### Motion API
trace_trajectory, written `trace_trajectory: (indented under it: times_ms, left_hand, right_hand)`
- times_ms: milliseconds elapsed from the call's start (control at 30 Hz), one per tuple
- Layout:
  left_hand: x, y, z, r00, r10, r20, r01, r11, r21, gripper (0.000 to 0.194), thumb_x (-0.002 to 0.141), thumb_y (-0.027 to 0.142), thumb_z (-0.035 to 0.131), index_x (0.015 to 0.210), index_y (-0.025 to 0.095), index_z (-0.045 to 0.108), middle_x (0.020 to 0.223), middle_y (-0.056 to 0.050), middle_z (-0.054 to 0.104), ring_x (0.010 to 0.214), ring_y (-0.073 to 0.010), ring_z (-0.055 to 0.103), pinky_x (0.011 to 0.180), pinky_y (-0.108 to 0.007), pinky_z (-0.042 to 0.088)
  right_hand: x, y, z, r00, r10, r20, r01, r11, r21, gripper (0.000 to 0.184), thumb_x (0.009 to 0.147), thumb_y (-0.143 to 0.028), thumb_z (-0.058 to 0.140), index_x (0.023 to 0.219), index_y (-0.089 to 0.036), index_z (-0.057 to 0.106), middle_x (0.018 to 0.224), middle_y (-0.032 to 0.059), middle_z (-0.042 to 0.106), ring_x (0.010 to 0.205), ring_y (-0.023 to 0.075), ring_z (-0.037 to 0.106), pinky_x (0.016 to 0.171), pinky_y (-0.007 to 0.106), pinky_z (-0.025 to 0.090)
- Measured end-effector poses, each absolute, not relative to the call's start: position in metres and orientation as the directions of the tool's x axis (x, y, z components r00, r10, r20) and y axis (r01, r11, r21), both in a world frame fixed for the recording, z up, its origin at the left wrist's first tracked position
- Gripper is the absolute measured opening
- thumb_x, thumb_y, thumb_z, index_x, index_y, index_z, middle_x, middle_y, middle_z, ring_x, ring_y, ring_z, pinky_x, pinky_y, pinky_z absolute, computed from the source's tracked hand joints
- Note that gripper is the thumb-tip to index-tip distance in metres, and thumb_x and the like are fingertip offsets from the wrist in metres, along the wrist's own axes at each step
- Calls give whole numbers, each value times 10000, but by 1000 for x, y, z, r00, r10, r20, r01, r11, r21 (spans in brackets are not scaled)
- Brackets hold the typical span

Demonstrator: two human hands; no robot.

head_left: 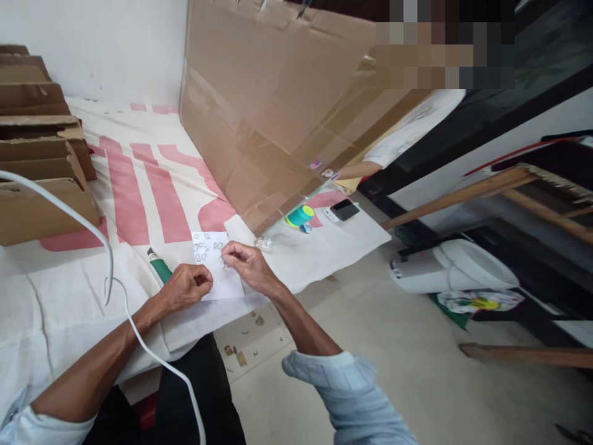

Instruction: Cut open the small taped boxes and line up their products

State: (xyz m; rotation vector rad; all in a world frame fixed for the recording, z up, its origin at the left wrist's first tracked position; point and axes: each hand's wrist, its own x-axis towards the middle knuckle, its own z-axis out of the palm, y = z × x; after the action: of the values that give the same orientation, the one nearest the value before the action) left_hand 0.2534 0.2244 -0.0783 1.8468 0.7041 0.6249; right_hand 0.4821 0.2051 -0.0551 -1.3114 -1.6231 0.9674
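Observation:
A white sheet of paper (227, 289) lies on the cloth-covered table, with several small dark-outlined pieces (201, 256) scattered over its far half. My right hand (248, 266) is over the sheet's right side, thumb and fingertips pinched together right at some of these pieces. Whatever the pinch holds is too small to make out. At the sheet's left edge, my left hand (188, 287) is closed, its fingers curled against the thumb, and their contents cannot be seen. Just beyond it lies a green-handled tool (160, 269) with a dark tip, partly hidden by the hand.
A large cardboard panel (273, 111) stands across the table. Folded cardboard (41, 204) is stacked at left. A white cable (139, 340) crosses my left forearm. Near the right edge are a teal tub (300, 216), a phone (345, 210) and another person's arm (359, 170).

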Motion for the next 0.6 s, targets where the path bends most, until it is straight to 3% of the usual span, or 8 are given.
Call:
trace_trajectory:
  times_ms: [133, 267, 600]
  left_hand:
    - [256, 219, -88, 836, 529, 143, 318, -681, 660, 150, 872, 75, 592, 767, 179, 616, 831, -40, 706, 746, -170, 610, 717, -303, 438]
    - [258, 217, -92, 901, 423, 95, 342, -827, 446, 202, 938, 110, 567, 753, 193, 566, 906, -63, 710, 833, -205, 633, 755, -336, 454]
    - [259, 218, -95, 902, 424, 79, 356, -835, 420, 189, 968, 144, 571, 789, 199, 590, 942, -53, 708, 862, -205, 632, 778, -349, 459]
  right_hand:
    - [516, 247, -76, 3, 982, 188, 451, 166, -877, 206, 893, -406, 674, 801, -222, 656, 758, -8, 625, 725, 164, 546, 717, 308, 461]
    - [539, 281, -104, 37, 984, 173, 539, 126, -833, 177, 825, -385, 647, 746, -227, 633, 720, -4, 622, 703, 172, 542, 711, 319, 461]
    - [544, 299, -130, -23, 986, 167, 560, 151, -815, 175, 812, -394, 633, 774, -226, 661, 771, 5, 674, 726, 178, 579, 712, 319, 452]
